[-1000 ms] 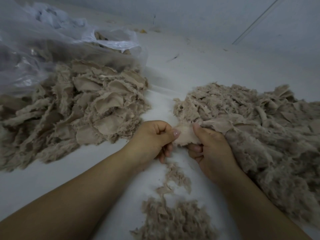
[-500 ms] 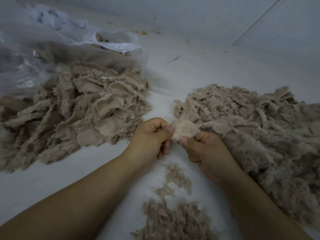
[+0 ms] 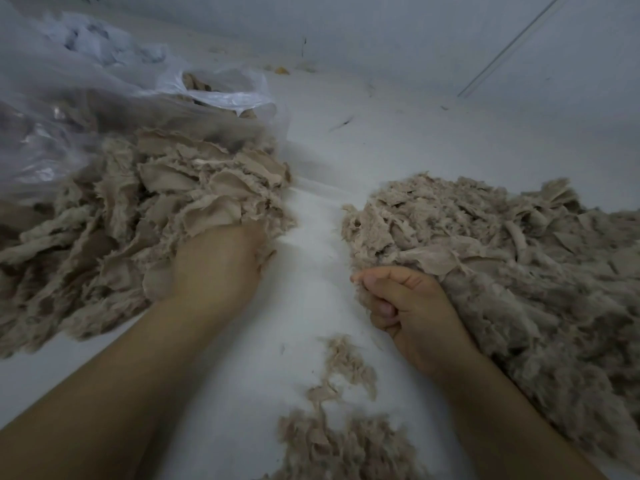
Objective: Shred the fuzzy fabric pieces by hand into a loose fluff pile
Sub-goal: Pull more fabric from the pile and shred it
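A heap of tan fuzzy fabric pieces (image 3: 138, 220) lies on the left, spilling from a clear plastic bag (image 3: 86, 98). My left hand (image 3: 214, 268) reaches into the near edge of that heap; its fingers are buried under the fabric flaps and hidden. On the right spreads the loose fluff pile (image 3: 502, 271). My right hand (image 3: 412, 306) sits at that pile's near left edge with fingers curled, pinching a small tuft of fluff (image 3: 362, 292) under the thumb. A thin flat fabric scrap (image 3: 433, 259) lies just beyond its knuckles.
The white surface (image 3: 311, 265) runs as a bare strip between the two heaps. A smaller patch of shredded fluff (image 3: 343, 441) lies near the bottom between my forearms. A grey wall (image 3: 415, 36) rises behind.
Both hands were together pulling one fabric piece apart. Now they have separated: the left hand went left into the fabric heap, the right hand dropped back to the fluff pile's edge.
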